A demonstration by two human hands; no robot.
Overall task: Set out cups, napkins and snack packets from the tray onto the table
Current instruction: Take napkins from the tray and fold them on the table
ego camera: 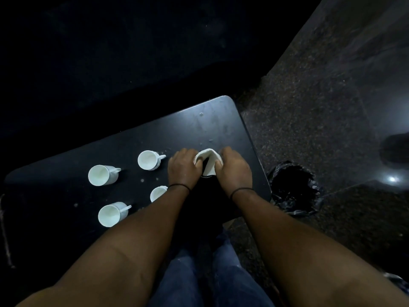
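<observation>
Four white cups are sitting upright on the dark table, mouths facing up. Far-left cup and front-left cup are pointing handles to the right; back cup likewise. Fourth cup is partly hiding behind the left forearm, handle not visible. They look like ceramic or stiff plastic, can't tell which, so prob. rigid, light-ish, breakable if ceramic; best taken by the handle or round the body.

Left hand is curling its fingers onto the left edge of the white napkin, pinching it. Napkin is sitting between both hands, near the table's right side, over something dark & low that may be a holder or glass; too dim to say. It's folding into a rough cone/fan shape, wide part toward the far edge of the table, narrow end pointing back toward the person, so long axis is running near-to-far. Soft, very light, creases easily, tears if pulled apart; grip at the edges w/ fingertips, gentle pressure.

Right hand is gripping the napkin's right edge, fingers curled over it.

Black-lined bin is standing on the floor just right of the table. No tray or snack packets showing.
</observation>
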